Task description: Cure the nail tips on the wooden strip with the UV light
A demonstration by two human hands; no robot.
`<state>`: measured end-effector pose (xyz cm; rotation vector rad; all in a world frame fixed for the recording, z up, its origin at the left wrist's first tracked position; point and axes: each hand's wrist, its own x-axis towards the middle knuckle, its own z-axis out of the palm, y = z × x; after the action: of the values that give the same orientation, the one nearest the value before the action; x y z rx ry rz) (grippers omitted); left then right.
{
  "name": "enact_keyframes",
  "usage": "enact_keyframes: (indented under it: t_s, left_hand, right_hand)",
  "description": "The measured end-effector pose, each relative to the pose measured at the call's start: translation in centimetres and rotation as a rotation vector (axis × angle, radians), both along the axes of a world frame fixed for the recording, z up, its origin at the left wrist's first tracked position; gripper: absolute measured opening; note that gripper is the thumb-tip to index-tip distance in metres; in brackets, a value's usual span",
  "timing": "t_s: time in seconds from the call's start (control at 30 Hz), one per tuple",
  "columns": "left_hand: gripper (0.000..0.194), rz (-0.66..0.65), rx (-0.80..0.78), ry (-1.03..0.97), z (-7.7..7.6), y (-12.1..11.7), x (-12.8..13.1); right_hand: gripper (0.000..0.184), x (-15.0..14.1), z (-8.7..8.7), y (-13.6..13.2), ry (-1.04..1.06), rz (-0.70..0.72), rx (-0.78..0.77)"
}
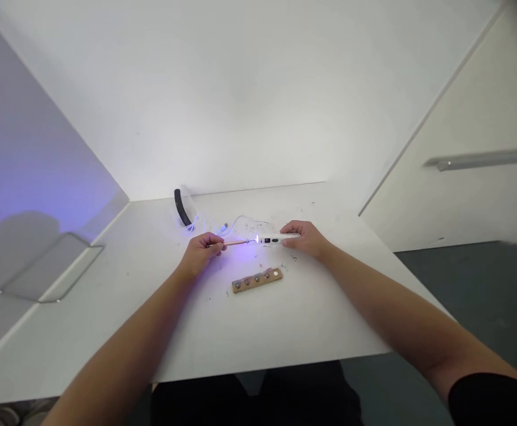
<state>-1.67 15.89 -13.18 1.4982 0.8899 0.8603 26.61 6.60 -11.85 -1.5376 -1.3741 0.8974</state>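
My left hand (203, 251) pinches a slim copper-coloured pen-like stick (235, 242) that points right. Its thin metal end reaches a bright violet-white glow at the tip of a white pen-shaped lamp (271, 240). My right hand (305, 236) grips that lamp, which has a small dark display and a dark button. Whether the stick's end touches the lamp is hidden by the glare. Nearer to me, below the two tools, a small wooden bar (257, 280) lies at a slant, with several shiny round metal pieces and a white dot in a row.
Behind my left hand lie a curved black strip (182, 207) and a white cable (245, 218). Small dark crumbs are scattered on the white table (312, 319). At left is a bent metal wire frame (74, 284). White walls (241, 118) enclose the back and the left side.
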Motion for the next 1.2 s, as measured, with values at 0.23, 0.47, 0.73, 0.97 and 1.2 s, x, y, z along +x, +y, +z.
enact_keyframes:
  t_s: [0.23, 0.47, 0.73, 0.97, 1.2]
  left_hand:
    - [0.017, 0.003, 0.026, 0.034, 0.53, -0.27, -0.03]
    - [0.012, -0.005, 0.024, -0.019, 0.36, 0.11, 0.05]
    - [0.012, -0.010, 0.013, -0.044, 0.41, 0.27, -0.05]
    - [0.010, -0.013, 0.001, -0.097, 0.54, 0.34, -0.08]
    - [0.010, -0.042, -0.011, -0.099, 0.33, 0.49, -0.16]
  right_hand:
    - [0.032, -0.07, -0.30, 0.20, -0.020, -0.012, -0.039]
    - [0.034, 0.12, -0.35, 0.46, -0.058, -0.013, -0.041]
    - [0.031, 0.23, -0.38, 0.46, -0.104, -0.021, -0.044]
    - [0.032, 0.41, -0.60, 0.55, -0.128, -0.038, -0.036]
    - [0.032, 0.70, -0.88, 0.57, -0.129, -0.033, -0.046]
